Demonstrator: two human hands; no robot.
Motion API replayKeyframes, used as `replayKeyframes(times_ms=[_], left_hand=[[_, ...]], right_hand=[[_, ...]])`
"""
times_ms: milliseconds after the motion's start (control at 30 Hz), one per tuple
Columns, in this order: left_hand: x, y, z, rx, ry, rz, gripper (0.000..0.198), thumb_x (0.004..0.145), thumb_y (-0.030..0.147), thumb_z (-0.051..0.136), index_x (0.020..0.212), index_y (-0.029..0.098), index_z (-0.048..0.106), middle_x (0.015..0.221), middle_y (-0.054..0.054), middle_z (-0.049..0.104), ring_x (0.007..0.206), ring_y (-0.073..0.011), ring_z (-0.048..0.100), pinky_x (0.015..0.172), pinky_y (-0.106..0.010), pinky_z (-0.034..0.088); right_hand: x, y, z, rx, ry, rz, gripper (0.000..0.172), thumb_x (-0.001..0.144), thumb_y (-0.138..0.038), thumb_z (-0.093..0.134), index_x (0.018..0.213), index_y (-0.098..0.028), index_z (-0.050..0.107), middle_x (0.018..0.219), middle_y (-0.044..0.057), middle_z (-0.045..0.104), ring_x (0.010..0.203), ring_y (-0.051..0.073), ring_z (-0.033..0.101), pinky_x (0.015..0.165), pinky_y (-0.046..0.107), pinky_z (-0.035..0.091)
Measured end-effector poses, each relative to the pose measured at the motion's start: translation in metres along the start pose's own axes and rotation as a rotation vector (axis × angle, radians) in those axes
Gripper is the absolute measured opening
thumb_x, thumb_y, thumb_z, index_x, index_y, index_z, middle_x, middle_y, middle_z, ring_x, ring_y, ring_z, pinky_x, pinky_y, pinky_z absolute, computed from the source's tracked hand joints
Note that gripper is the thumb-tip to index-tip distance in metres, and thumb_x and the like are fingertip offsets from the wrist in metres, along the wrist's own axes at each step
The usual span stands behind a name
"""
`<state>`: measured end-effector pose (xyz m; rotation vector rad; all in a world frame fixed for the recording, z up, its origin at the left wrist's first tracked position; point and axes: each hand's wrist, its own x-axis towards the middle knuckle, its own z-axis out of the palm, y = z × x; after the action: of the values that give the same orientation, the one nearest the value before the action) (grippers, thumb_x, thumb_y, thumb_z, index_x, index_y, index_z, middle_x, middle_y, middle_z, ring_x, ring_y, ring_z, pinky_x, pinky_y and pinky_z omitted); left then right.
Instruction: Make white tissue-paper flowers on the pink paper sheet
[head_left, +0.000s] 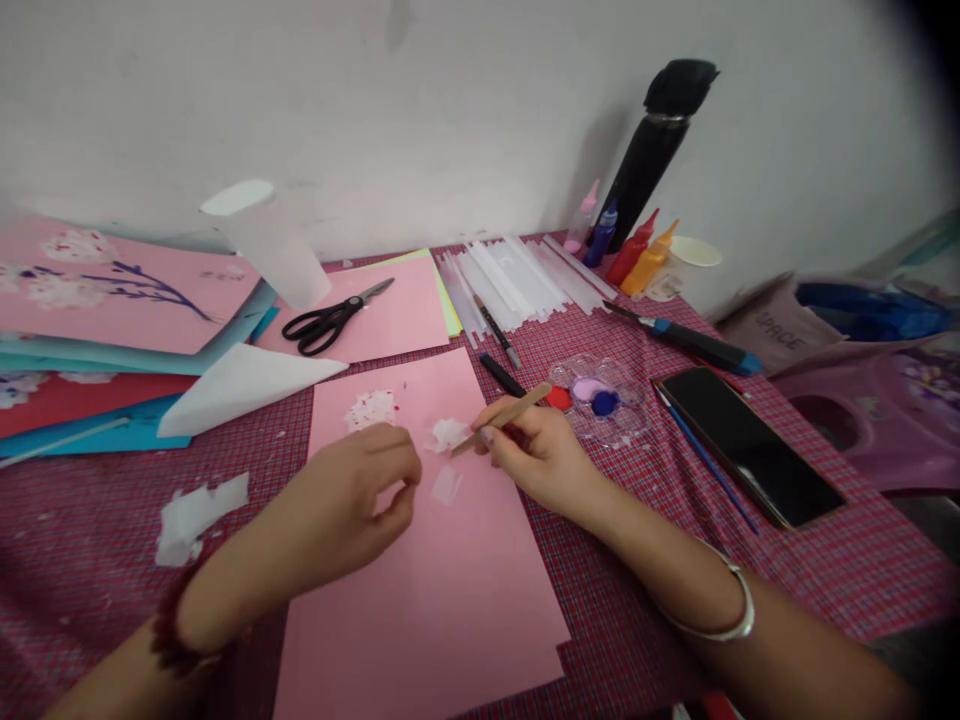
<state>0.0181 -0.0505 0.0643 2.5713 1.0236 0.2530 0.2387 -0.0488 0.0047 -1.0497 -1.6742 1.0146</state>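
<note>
A flat wooden craft stick [525,402] is pinched in my right hand [551,455]. Its lower end touches the pink paper sheet [420,600], beside a small clump of white tissue bits [448,433]. Just below that clump lies a small whitish square [448,485]. My left hand [360,500] hovers over the sheet's left side with fingers curled and thumb near the index finger; whether anything sits between them I cannot make out. Behind it shows a white tissue cluster with red specks [371,408].
Black scissors [330,322] rest on more paper at the back. A flower-shaped paint palette [622,415], a phone [746,445], a cutter knife [697,345] and paint bottles [634,250] stand or lie on the right. Torn tissue [199,515] and a folded white sheet [240,385] lie left.
</note>
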Motion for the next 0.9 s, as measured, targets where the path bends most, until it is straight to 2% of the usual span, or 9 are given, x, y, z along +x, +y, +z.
replayKeyframes(times_ms=[100, 200, 300, 433, 533, 600, 800, 900], left_hand=[[-0.003, -0.007, -0.022, -0.188, 0.076, -0.099, 0.014, 0.075, 0.006, 0.047, 0.071, 0.019, 0.049, 0.071, 0.002, 0.054, 0.066, -0.0118, 0.048, 0.061, -0.025, 0.039], [-0.002, -0.017, -0.027, -0.257, 0.094, -0.160, 0.013, 0.075, 0.008, 0.049, 0.069, 0.020, 0.049, 0.069, 0.004, 0.053, 0.064, -0.0110, 0.047, 0.060, -0.024, 0.039], [0.001, -0.022, -0.019, -0.248, 0.010, -0.164, 0.009, 0.075, 0.011, 0.054, 0.074, 0.020, 0.053, 0.072, 0.004, 0.056, 0.065, -0.0110, 0.049, 0.061, -0.024, 0.040], [0.002, -0.021, -0.002, -0.153, -0.120, -0.074, 0.012, 0.079, 0.011, 0.052, 0.081, 0.021, 0.057, 0.079, 0.003, 0.059, 0.073, -0.0128, 0.053, 0.066, -0.026, 0.040], [0.000, -0.017, 0.009, -0.047, -0.205, -0.039, 0.014, 0.080, 0.009, 0.049, 0.084, 0.021, 0.056, 0.087, 0.000, 0.060, 0.082, -0.0164, 0.056, 0.072, -0.029, 0.041], [-0.001, -0.014, 0.016, 0.048, -0.243, -0.038, 0.014, 0.081, 0.008, 0.048, 0.084, 0.020, 0.055, 0.087, -0.001, 0.060, 0.080, -0.0184, 0.057, 0.070, -0.032, 0.042], [-0.005, -0.004, 0.028, 0.340, -0.228, 0.055, 0.023, 0.079, 0.003, 0.047, 0.093, 0.019, 0.055, 0.083, -0.005, 0.058, 0.067, -0.0202, 0.056, 0.055, -0.031, 0.041], [-0.005, -0.002, 0.032, 0.412, -0.235, 0.122, 0.028, 0.076, -0.001, 0.048, 0.095, 0.018, 0.056, 0.084, -0.006, 0.059, 0.068, -0.0198, 0.056, 0.054, -0.030, 0.042]], right_hand=[[0.000, 0.001, 0.005, -0.017, -0.043, -0.010, 0.010, 0.085, -0.016, 0.051, 0.083, -0.017, 0.061, 0.082, 0.002, 0.063, 0.054, 0.008, 0.050, 0.049, 0.022, 0.040], [0.002, 0.001, 0.007, -0.049, -0.055, -0.004, 0.011, 0.084, -0.015, 0.052, 0.082, -0.017, 0.062, 0.084, 0.003, 0.065, 0.053, 0.007, 0.049, 0.048, 0.022, 0.039], [0.004, 0.001, 0.008, -0.085, -0.012, -0.014, 0.013, 0.084, -0.014, 0.050, 0.081, -0.017, 0.063, 0.083, 0.004, 0.066, 0.055, 0.008, 0.052, 0.049, 0.022, 0.040], [0.005, 0.001, 0.009, -0.097, 0.025, -0.077, 0.015, 0.084, -0.013, 0.049, 0.078, -0.017, 0.062, 0.084, 0.005, 0.067, 0.066, 0.012, 0.058, 0.054, 0.023, 0.044], [0.006, 0.002, 0.009, -0.102, 0.036, -0.062, 0.015, 0.086, -0.014, 0.049, 0.082, -0.018, 0.063, 0.085, 0.004, 0.067, 0.067, 0.012, 0.059, 0.055, 0.024, 0.046], [0.005, 0.003, 0.008, -0.098, 0.045, -0.046, 0.015, 0.086, -0.015, 0.049, 0.087, -0.019, 0.063, 0.085, 0.004, 0.067, 0.065, 0.011, 0.059, 0.055, 0.024, 0.046], [0.004, 0.005, 0.007, -0.088, 0.057, -0.013, 0.014, 0.087, -0.018, 0.050, 0.092, -0.018, 0.063, 0.085, 0.004, 0.067, 0.063, 0.011, 0.058, 0.057, 0.025, 0.047], [0.004, 0.007, 0.007, -0.085, 0.060, 0.011, 0.014, 0.087, -0.019, 0.052, 0.095, -0.017, 0.063, 0.087, 0.004, 0.067, 0.063, 0.010, 0.057, 0.057, 0.025, 0.047]])
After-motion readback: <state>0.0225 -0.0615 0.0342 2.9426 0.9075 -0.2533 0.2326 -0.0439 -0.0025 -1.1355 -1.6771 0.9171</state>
